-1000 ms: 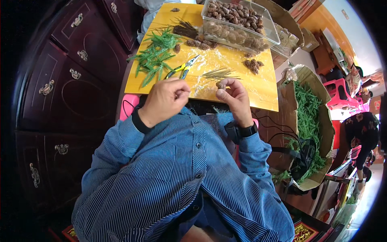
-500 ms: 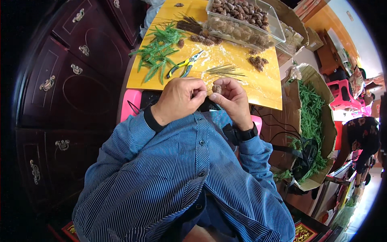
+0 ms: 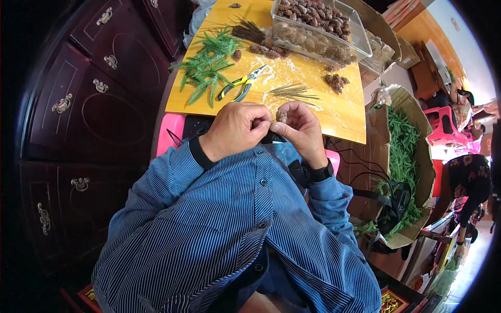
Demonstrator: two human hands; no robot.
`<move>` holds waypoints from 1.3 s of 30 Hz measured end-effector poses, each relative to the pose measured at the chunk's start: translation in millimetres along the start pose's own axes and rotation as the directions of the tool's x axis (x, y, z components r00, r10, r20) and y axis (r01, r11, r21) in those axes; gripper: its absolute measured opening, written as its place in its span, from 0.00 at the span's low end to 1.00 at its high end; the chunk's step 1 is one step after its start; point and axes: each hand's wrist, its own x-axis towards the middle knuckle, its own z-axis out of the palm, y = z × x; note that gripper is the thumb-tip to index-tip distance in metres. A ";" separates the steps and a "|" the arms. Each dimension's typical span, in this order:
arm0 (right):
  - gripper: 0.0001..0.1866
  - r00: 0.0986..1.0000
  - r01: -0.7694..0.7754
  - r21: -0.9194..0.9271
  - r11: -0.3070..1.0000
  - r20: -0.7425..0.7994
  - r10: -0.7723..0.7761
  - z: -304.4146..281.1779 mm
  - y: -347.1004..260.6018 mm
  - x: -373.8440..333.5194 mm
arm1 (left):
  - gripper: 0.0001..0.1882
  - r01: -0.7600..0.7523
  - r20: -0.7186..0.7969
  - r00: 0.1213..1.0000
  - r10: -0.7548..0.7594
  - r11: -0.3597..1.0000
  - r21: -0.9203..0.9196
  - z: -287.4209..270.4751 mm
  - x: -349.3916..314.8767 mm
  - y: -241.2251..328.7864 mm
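Close in front of my chest, at the table's near edge, both hands work fingertip to fingertip. My right hand (image 3: pixel 301 133) pinches a small brown pine cone (image 3: pixel 282 116) between thumb and fingers. My left hand (image 3: pixel 235 129) is closed beside it, its fingertips on a thin brown wire-like stem at the cone, mostly hidden by the fingers. Just beyond lie a loose bunch of thin brown stems (image 3: pixel 293 92) and pliers (image 3: pixel 242 83) with yellow and black handles, jaws slightly apart. Green artificial pine sprigs (image 3: pixel 204 68) spread over the table's left side.
On the yellow table (image 3: pixel 313 117), a clear plastic bin (image 3: pixel 319 47) holds many pine cones; more cones (image 3: pixel 335 82) lie near it. Dark stems (image 3: pixel 247 31) are at the back. To the right stands a cardboard box (image 3: pixel 383 146) of greenery. Dark drawers line the left. A person bends at far right.
My left hand has come slightly closer to my right hand and the pine cone. The right hand keeps its pinch. The whole view has shifted a little.
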 end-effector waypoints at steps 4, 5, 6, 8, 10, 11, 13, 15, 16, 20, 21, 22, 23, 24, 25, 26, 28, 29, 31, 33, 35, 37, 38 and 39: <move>0.19 1.000 -0.004 0.002 1.000 0.015 0.004 0.0 0.2 0.5 | 0.03 -0.013 -0.015 1.000 0.013 1.000 0.011 0.8 -0.3 -1.8; 0.20 1.000 -0.008 -0.009 1.000 0.015 0.008 0.2 0.2 0.1 | 0.03 -0.023 -0.006 1.000 0.023 1.000 0.011 0.7 -0.4 -2.5; 0.20 1.000 -0.013 -0.020 1.000 0.015 0.013 0.2 0.1 0.0 | 0.03 -0.034 0.002 0.999 0.034 0.999 0.010 0.8 -0.6 -3.2; 0.20 1.000 -0.018 -0.021 1.000 0.019 0.018 0.4 -1.6 0.1 | 0.03 -0.043 0.008 0.999 0.043 0.999 0.009 1.1 -0.7 -4.8; 0.20 0.999 -0.026 -0.020 0.999 0.022 0.027 0.8 -3.1 0.0 | 0.03 -0.018 0.019 1.000 0.019 0.999 -0.026 1.8 -0.6 -6.3; 0.20 0.999 -0.027 -0.020 0.999 0.023 0.027 0.8 -2.6 0.1 | 0.03 -0.007 0.026 1.000 0.008 0.999 -0.043 1.9 -0.3 -6.6; 0.19 0.999 -0.015 -0.036 0.999 0.030 0.016 0.5 -0.4 -0.1 | 0.03 0.010 0.026 1.000 -0.009 0.999 -0.046 1.6 -0.2 -6.2; 0.19 0.999 -0.010 -0.044 0.999 0.034 0.012 0.1 0.7 -0.1 | 0.03 0.044 0.027 0.999 -0.042 0.998 -0.052 1.3 -0.3 -5.9; 0.19 0.999 -0.014 -0.024 1.000 0.050 0.016 -1.0 1.1 -0.1 | 0.03 0.044 0.026 0.999 -0.043 0.998 -0.052 2.1 -0.3 -7.3; 0.17 0.995 -0.028 0.033 0.999 0.092 0.025 -1.0 1.2 0.3 | 0.02 -0.013 -0.012 1.000 0.012 0.997 -0.075 5.7 -0.8 -13.9; 0.16 0.994 -0.034 0.049 0.998 0.102 0.028 0.1 0.5 -0.2 | 0.02 -0.010 -0.014 1.000 0.009 0.997 -0.073 5.6 -0.9 -13.6; 0.15 0.993 -0.040 0.065 0.997 0.112 0.032 1.9 -1.2 -0.6 | 0.03 -0.006 -0.017 1.000 0.005 0.997 -0.071 5.6 -1.1 -13.3; 0.15 0.993 -0.042 0.064 0.997 0.116 0.034 4.0 -3.3 -1.2 | 0.03 -0.002 -0.020 1.000 0.001 0.998 -0.069 5.6 -1.3 -13.3; 0.15 0.994 -0.053 0.084 0.995 0.098 0.044 6.6 -6.3 -2.2 | 0.03 0.000 -0.024 1.000 -0.002 0.998 -0.070 5.9 -1.4 -13.7; 0.14 0.995 -0.063 0.104 0.993 0.080 0.055 9.6 -9.6 -3.1 | 0.03 0.006 -0.028 1.000 -0.008 0.997 -0.074 6.3 -1.4 -14.4; 0.13 0.996 -0.072 0.124 0.990 0.062 0.064 11.1 -11.1 -3.6 | 0.03 0.011 -0.031 0.999 -0.014 0.997 -0.077 6.8 -1.1 -15.1; 0.13 0.996 -0.083 0.144 0.986 0.056 0.076 11.5 -9.8 -4.2 | 0.03 0.018 -0.038 0.999 -0.021 0.997 -0.080 7.8 -1.1 -16.0; 0.13 0.995 -0.094 0.164 0.982 0.046 0.087 11.3 -8.3 -4.1 | 0.03 0.010 -0.039 0.999 -0.013 0.997 -0.081 8.5 -0.9 -16.4; 0.13 0.994 -0.105 0.182 0.978 0.039 0.099 10.5 -4.9 -3.3 | 0.03 -0.008 -0.042 0.999 0.005 0.996 -0.087 9.6 -1.2 -17.3; 0.15 0.997 -0.074 0.200 0.977 0.043 0.066 9.0 -0.1 -2.6 | 0.03 -0.011 -0.046 0.999 0.007 0.995 -0.096 10.5 -2.1 -18.4; 0.16 0.998 -0.058 0.206 0.977 0.046 0.050 8.8 1.0 -2.3 | 0.02 -0.017 -0.049 0.999 0.012 0.993 -0.113 11.5 -2.8 -19.2; 0.17 1.000 -0.001 0.220 0.976 0.021 -0.003 10.1 1.7 -1.6 | 0.02 -0.020 -0.049 0.999 0.014 0.993 -0.115 11.7 -2.3 -19.8; 0.17 1.000 0.028 0.225 0.974 0.008 -0.030 10.4 1.8 -1.4 | 0.02 -0.024 -0.048 0.999 0.019 0.993 -0.118 11.8 -2.0 -20.0; 0.17 1.000 0.028 0.225 0.974 0.007 -0.030 10.5 1.7 -1.4 | 0.02 -0.029 -0.048 0.999 0.023 0.992 -0.121 12.0 -1.8 -20.1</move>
